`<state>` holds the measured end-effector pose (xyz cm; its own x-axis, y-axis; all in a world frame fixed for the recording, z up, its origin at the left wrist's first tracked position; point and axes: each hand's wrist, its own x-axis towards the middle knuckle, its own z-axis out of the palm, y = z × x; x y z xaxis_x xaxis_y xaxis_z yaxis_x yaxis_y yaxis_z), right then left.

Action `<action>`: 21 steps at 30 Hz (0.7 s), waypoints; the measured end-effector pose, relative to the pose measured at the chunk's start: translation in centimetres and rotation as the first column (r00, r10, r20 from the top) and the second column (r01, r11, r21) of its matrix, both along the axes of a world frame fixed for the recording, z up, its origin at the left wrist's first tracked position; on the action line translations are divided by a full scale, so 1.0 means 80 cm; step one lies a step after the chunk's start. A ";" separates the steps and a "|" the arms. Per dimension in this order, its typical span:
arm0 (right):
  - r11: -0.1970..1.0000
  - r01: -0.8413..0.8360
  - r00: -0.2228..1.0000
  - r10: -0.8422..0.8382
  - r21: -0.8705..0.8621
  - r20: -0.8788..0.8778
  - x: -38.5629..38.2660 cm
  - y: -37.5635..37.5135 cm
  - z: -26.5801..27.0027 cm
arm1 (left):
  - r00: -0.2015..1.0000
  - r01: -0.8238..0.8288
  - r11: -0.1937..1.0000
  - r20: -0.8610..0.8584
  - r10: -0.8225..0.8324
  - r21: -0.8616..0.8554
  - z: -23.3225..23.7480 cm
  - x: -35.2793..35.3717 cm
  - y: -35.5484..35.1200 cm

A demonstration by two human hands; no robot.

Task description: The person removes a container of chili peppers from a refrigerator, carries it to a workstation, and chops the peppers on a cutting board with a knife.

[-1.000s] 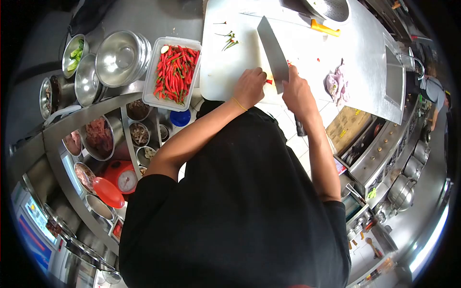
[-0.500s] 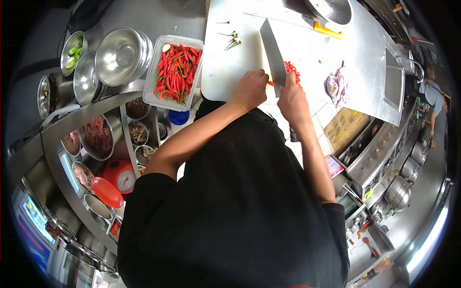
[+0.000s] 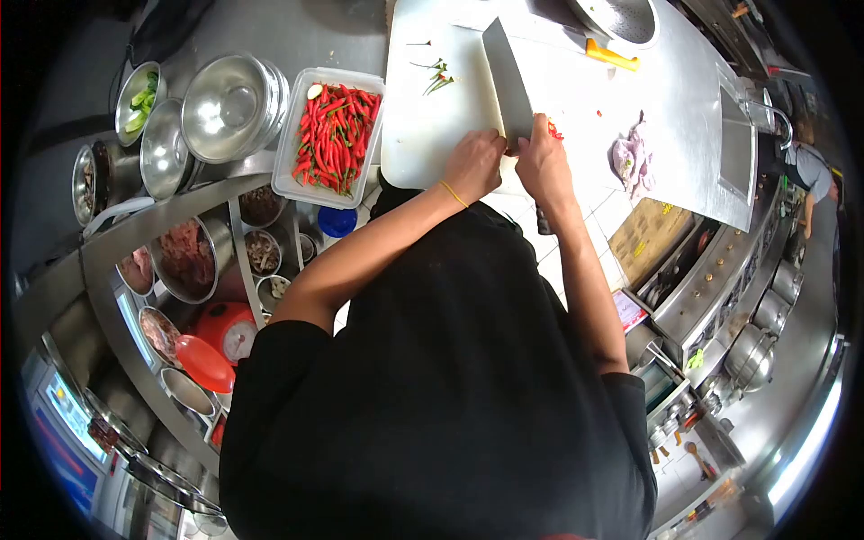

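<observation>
My right hand [image 3: 545, 169] is closed around a broad cleaver [image 3: 509, 85], its dark handle end showing below the wrist. The blade stands near the right part of a white cutting board [image 3: 418, 121]. Left of the blade, my left hand [image 3: 477, 167] has its fingers curled together at the cutting edge, on a red chili that is almost wholly hidden now. Chopped red chili [image 3: 555, 132] peeks out beside my right hand. Several green stems [image 3: 438, 76] lie on the board. To the left, a clear plastic tub [image 3: 284, 166] holds many whole red chilies [image 3: 337, 135].
Steel bowls [image 3: 225, 106] stand left of the tub. A yellow-handled knife [image 3: 612, 56] and a colander [image 3: 625, 20] are at the far side. A pale purplish item [image 3: 634, 160] lies right, near a sink [image 3: 738, 139]. Another person [image 3: 814, 171] is at far right.
The cleaver blade has shifted slightly left and away from me, and my right hand has moved closer to my left. The chopped chili is now more covered.
</observation>
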<state>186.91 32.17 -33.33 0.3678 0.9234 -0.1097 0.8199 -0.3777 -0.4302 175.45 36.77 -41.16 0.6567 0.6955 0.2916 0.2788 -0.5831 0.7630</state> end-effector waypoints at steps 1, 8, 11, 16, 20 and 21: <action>1.000 -0.010 1.000 0.010 -0.013 -0.019 0.003 0.002 0.007 | 1.000 0.004 1.000 0.006 -0.004 0.011 0.000 0.002 0.003; 0.999 0.038 0.999 -0.038 -0.027 -0.005 -0.007 0.008 -0.008 | 0.999 -0.035 0.999 -0.004 0.035 -0.008 -0.008 0.004 0.003; 0.999 0.013 1.000 -0.012 0.034 -0.016 0.008 0.004 -0.012 | 1.000 -0.011 1.000 0.010 0.011 0.008 -0.011 0.004 0.002; 0.997 0.000 0.997 -0.007 -0.078 -0.081 0.054 -0.005 -0.009 | 0.990 -0.068 0.988 -0.111 0.084 0.141 -0.010 -0.005 0.049; 1.000 -0.001 0.995 0.003 0.018 -0.104 0.082 -0.016 0.005 | 0.976 -0.188 0.935 -0.048 0.211 0.300 0.000 -0.022 0.132; 0.993 -0.037 0.996 0.045 0.109 -0.071 0.086 -0.018 0.008 | 0.972 -0.195 0.926 -0.059 0.226 0.322 0.017 -0.030 0.144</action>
